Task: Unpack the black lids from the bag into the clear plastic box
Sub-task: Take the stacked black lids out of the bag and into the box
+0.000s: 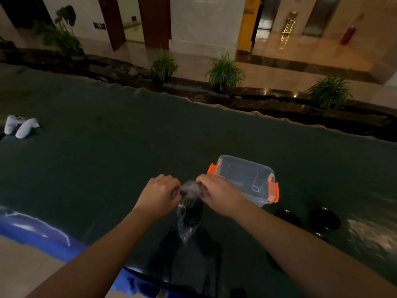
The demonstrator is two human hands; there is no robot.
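A clear plastic bag with dark lids inside hangs between my hands above the dark green table. My left hand pinches the bag's top on its left side, and my right hand pinches it on the right. Just behind my right hand stands the clear plastic box with orange latches, open, with nothing black visible inside. Three black lids lie loose on the table to the right: one near my right forearm, a larger one, and a small one.
The table's dark green cloth stretches far to the left and back. Two white controllers lie at the far left. Something blue shows along the near left edge. Potted plants and a shiny floor lie beyond the far edge.
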